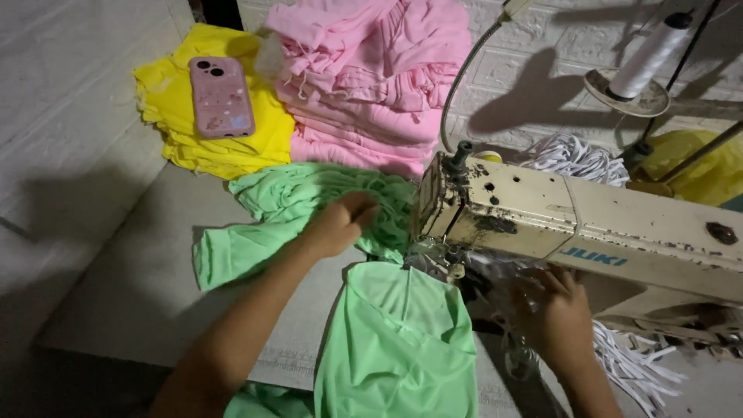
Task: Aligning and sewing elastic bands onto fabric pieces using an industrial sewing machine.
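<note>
Left hand [340,224] reaches out over the table, fingers curled down into a bunched heap of green fabric [325,193], gripping a fold of it. The heap sits right under and around that hand, spilling to its 9 o'clock and 7 o'clock as a flat flap lying on the grey table [131,263]. Mint green, thin knit, soft wrinkles, looks like several cut pieces piled together.

A second green piece [398,340] lies at 5 o'clock from the left hand, near the person's body, between both forearms. Smoother, a centre seam or fold running down it, top edge tucked toward the needle area of the sewing machine [588,224]. Neither hand touches it as far as can be seen.

Right hand [553,310] is at 3 o'clock from that second piece, under the machine arm, back of hand up. Fingers point toward the machine bed over something clear and shiny; whether they pinch anything, cannot tell, it is too dark there.

Machine is cream, worn, with dark chipped spots. White elastic strips [635,364] trail at 4 o'clock of the right hand, more white strips [576,159] piled behind the machine. Thread cone [650,54] stands at 1 o'clock.

At 12 o'clock from the left hand, a stack of pink fabric [371,85]; at 11 o'clock, a yellow fabric stack [217,139] with a pink-cased phone [221,97] lying flat on top, camera side up.
</note>
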